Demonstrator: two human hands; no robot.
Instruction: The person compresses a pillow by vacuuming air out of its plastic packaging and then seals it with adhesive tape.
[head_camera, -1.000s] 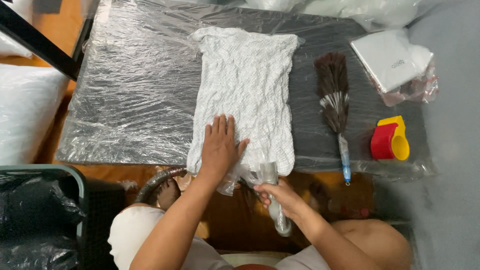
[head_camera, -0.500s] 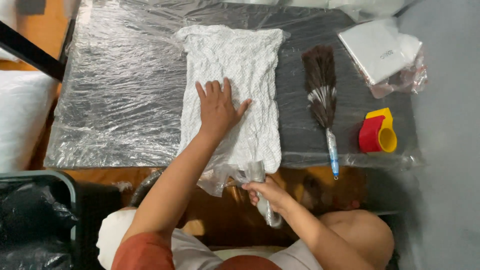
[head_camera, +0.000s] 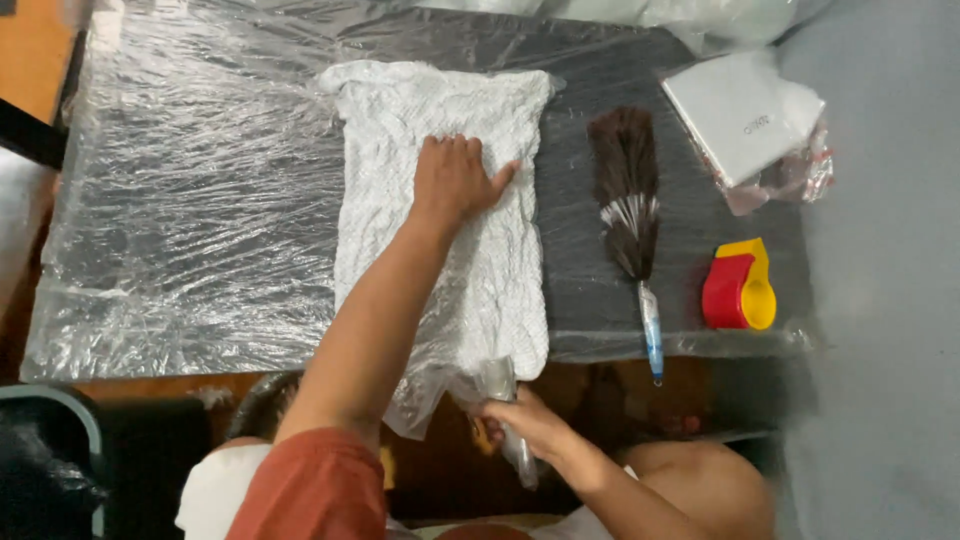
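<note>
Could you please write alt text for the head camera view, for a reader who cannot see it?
A person's left hand presses flat on a crinkled white cloth spread over a plastic-covered table, while the right hand grips a clear slender object at the near edge. A feather duster, red-and-yellow scoops and a bagged white box lie to the right.

Dark table (head_camera: 640, 70) wrapped in clear plastic sheet (head_camera: 180, 220). Left of table: orange-brown floor (head_camera: 35, 50). Right of table: grey surface (head_camera: 880, 300).

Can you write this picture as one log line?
left hand flat on white cloth | right hand gripping cloth's near edge | feather duster beside
</note>
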